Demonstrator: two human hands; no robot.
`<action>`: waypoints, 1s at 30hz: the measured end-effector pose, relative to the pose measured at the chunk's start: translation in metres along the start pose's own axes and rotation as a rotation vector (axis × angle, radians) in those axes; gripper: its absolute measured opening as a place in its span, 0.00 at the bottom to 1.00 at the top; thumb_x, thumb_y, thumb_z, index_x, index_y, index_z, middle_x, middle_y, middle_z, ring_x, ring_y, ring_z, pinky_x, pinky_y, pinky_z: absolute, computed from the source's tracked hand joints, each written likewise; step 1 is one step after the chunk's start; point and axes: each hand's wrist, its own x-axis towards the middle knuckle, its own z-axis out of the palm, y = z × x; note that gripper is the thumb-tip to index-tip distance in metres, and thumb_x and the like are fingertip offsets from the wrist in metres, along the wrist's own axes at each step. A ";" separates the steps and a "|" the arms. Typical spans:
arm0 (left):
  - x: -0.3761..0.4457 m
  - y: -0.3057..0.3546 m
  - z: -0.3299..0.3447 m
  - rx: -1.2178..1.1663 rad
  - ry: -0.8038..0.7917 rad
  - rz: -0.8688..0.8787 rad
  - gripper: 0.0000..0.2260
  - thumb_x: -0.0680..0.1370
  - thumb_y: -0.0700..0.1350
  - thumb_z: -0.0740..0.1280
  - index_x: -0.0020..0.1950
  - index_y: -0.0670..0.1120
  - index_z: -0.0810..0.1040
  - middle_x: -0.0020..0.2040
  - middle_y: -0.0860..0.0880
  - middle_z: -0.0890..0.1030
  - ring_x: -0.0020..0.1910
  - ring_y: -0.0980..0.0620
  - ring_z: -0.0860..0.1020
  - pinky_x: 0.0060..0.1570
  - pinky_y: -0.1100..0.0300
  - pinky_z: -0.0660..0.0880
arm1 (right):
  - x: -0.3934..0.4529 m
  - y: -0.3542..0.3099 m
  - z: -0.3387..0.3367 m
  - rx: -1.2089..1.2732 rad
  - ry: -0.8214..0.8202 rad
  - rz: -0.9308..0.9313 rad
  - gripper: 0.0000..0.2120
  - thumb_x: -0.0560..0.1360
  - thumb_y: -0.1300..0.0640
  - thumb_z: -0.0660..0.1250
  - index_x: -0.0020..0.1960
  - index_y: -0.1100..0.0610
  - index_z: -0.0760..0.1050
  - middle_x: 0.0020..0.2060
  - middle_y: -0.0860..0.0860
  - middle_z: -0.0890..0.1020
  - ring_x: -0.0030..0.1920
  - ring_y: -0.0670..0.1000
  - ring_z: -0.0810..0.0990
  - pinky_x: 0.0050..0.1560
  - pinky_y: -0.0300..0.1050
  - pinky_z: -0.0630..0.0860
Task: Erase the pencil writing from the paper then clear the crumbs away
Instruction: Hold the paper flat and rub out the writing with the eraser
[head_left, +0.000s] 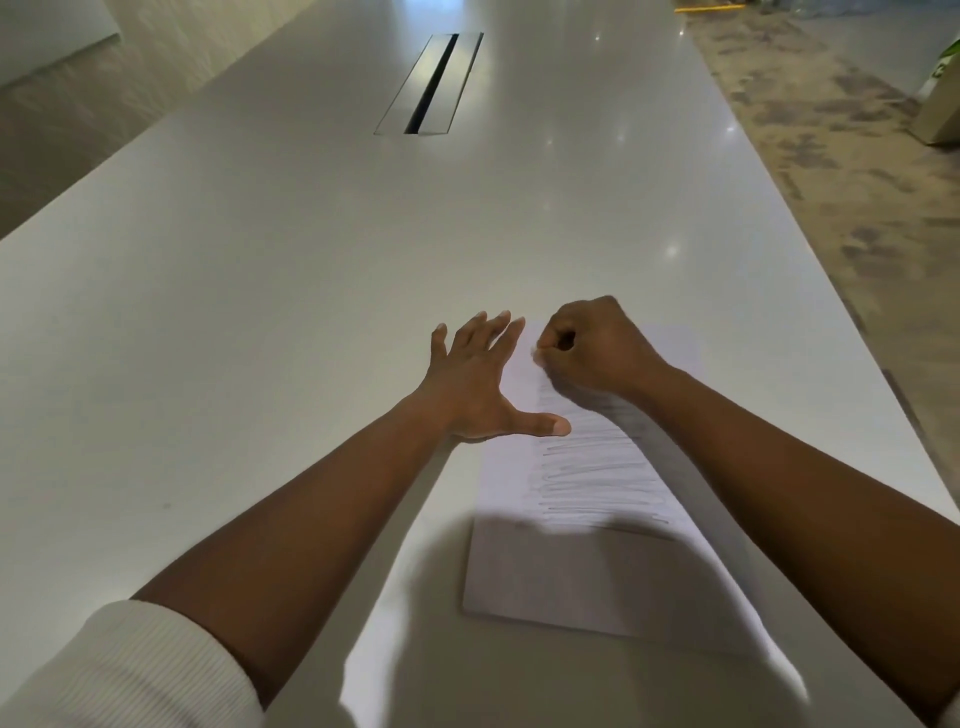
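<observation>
Nearest the viewer, at about 6 o'clock, the near end of the sheet of paper (571, 571) lies flat on the white table (260, 312), partly under the person's own shadow; its long side runs away toward 12 o'clock. Pencil writing (597, 478), in rows of grey strokes, covers the middle of the sheet, so most of the erasing appears not yet done.

Risks, judged from this arrangement: the sheet is pinned only along its left edge and far left part, so a hard stroke toward the viewer could buckle or crease the unheld near portion, or tear it. Rubbing close to the pinning thumb could skid the sheet sideways. Crumbs could scatter across the glossy table and be hard to see against it.

Left hand (478, 379): flat and spread, fingers straight and pointing to about 1 o'clock, thumb stretched to 3 o'clock and pressing on the paper's left margin; it holds nothing.

Right hand (597, 345): fingers curled tight, thumb and fingertips pinching something small against the far part of the sheet. That object is hidden; presumably an eraser.

Farther off, at 12 o'clock, a cable slot (430, 85) is set into the table.
</observation>
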 end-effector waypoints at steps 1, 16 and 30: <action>0.001 0.000 0.000 0.009 -0.007 0.000 0.66 0.54 0.88 0.51 0.84 0.56 0.38 0.85 0.53 0.40 0.82 0.51 0.36 0.77 0.36 0.35 | -0.004 -0.001 0.000 0.030 -0.038 -0.015 0.07 0.70 0.60 0.74 0.34 0.54 0.81 0.33 0.45 0.81 0.34 0.44 0.79 0.34 0.30 0.71; 0.000 0.000 0.003 0.007 -0.001 0.006 0.66 0.55 0.88 0.52 0.84 0.56 0.36 0.84 0.50 0.37 0.82 0.50 0.33 0.76 0.36 0.33 | -0.002 0.009 -0.001 0.064 0.045 -0.064 0.04 0.72 0.59 0.75 0.40 0.59 0.84 0.37 0.52 0.84 0.38 0.50 0.81 0.44 0.50 0.79; -0.001 -0.001 0.001 -0.030 -0.031 -0.013 0.72 0.52 0.90 0.46 0.83 0.46 0.35 0.84 0.49 0.34 0.81 0.53 0.31 0.76 0.38 0.29 | -0.010 0.015 -0.007 0.111 0.306 0.145 0.06 0.71 0.51 0.74 0.40 0.53 0.82 0.37 0.42 0.83 0.40 0.45 0.81 0.49 0.49 0.79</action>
